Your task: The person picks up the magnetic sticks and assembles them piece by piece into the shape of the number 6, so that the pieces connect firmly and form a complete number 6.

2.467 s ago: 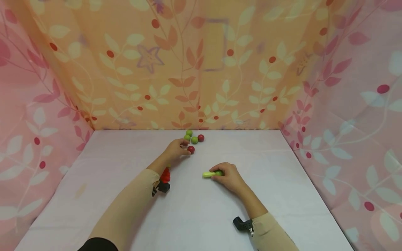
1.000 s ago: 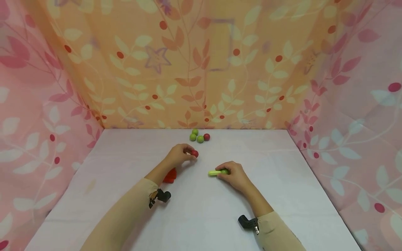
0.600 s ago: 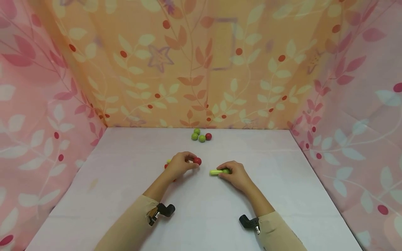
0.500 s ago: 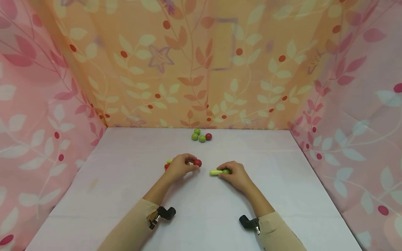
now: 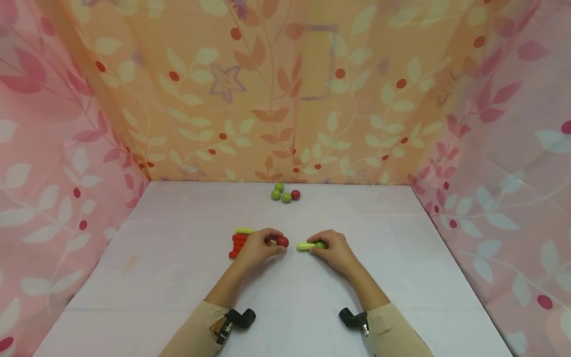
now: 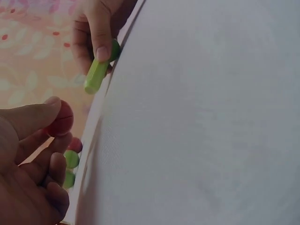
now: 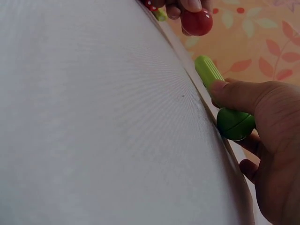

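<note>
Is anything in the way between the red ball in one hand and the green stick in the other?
Nothing that I can see. The left hand holds the red ball, the right hand holds the green stick, and only white tabletop shows between them. The other balls sit farther back.

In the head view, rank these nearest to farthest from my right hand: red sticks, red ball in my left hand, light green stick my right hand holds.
1. Light green stick: pinched in the right hand, jutting out to its left.
2. Red ball: in the left hand, across a gap from the stick's end.
3. Red sticks: farthest left, beyond the left hand.
</note>
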Available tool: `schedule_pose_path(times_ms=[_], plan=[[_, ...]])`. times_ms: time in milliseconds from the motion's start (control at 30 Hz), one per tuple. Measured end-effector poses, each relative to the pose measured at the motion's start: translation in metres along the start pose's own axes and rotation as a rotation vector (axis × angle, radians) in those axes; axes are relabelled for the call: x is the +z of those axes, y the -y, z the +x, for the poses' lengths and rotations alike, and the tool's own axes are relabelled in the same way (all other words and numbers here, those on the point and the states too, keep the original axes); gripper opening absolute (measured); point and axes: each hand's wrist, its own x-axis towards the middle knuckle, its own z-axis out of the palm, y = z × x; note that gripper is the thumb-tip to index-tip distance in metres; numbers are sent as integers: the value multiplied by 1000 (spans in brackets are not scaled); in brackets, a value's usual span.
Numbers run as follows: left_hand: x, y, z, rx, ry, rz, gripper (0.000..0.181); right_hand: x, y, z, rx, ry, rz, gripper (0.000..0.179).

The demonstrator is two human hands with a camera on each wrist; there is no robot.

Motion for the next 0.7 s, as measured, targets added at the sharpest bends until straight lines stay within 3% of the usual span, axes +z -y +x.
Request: schedule_pose_path(times_ms=[700], plan=[[20, 8, 3, 0, 16, 41, 31, -7, 2, -6, -5, -4, -22, 22]])
